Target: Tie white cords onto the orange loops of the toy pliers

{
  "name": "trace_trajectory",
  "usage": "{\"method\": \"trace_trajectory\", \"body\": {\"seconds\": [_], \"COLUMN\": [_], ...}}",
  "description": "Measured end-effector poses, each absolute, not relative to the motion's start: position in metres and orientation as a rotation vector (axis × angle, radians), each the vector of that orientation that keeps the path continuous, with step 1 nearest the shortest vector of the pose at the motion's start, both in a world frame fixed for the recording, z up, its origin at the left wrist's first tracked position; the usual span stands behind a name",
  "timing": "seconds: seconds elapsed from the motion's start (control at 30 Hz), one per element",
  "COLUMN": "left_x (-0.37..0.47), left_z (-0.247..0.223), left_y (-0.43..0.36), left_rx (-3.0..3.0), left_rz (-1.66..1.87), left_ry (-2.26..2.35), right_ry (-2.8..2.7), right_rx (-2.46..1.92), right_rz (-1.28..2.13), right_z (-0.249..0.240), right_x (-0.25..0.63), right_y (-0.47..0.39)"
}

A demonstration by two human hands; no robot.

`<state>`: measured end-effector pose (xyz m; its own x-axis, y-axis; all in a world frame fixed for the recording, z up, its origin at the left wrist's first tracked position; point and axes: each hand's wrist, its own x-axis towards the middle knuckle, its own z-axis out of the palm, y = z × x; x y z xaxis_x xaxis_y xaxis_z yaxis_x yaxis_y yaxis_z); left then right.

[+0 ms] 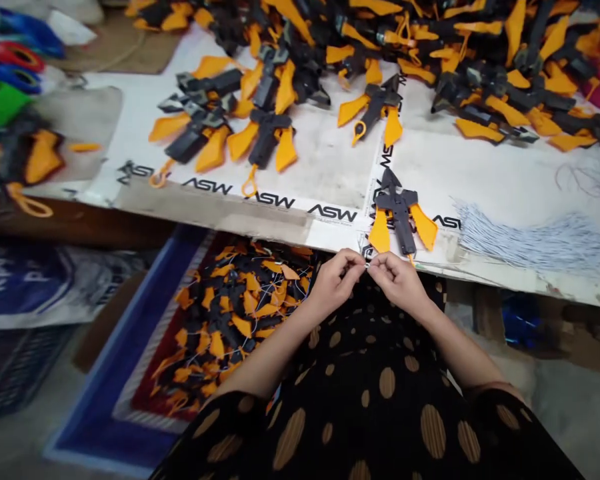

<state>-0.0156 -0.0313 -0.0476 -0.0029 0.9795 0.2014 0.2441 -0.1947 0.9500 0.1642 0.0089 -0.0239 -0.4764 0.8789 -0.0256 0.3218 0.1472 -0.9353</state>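
Here at two o'clock of centre, the toy [401, 215] shows a dark, matt plastic body, with flaps [424, 227] in smoother orange plastic. Swing to three o'clock: the strings [535, 233] look thin and thready, a dull pale bundle. Under it all, the desk [430, 160] wears a smooth, papery white sheet, scuffed and grubby. Up towards eleven, dull brown cardboard [155, 50]! Down at eight, the box [95, 393] has a smooth blue plastic look, and at six, soft matt black cloth [350, 373] with ribbed-looking brown spots.

Left fingers [351, 257] and right fingers [383, 261] pinch a tiny white bit [367, 265] beside a black-and-orange winged piece [399, 208].
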Motion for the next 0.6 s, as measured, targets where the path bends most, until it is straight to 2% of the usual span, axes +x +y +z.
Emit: {"method": "trace_trajectory", "body": {"seconds": [0.1, 0.23, 0.47, 0.6], "left_x": [-0.012, -0.013, -0.019, -0.03], "left_z": [-0.052, -0.05, -0.039, -0.034], "left_y": [-0.034, -0.034, -0.022, -0.018], "left_rx": [1.376, 1.363, 2.31, 2.553], "left_rz": [1.233, 1.198, 1.065, 1.002], "left_ry": [1.259, 1.268, 1.423, 1.371], "right_ry": [-1.897, -1.857, -1.749, -1.766], "right_rx": [-1.158, -1.155, -1.157, -1.129], "right_rz": [1.235, 1.282, 1.417, 1.418], "right_z": [-0.024, -0.022, -0.025, -0.023], "right_x": [0.166, 0.169, 0.168, 0.174], "right_y": [0.006, 0.007, 0.008, 0.005]}}
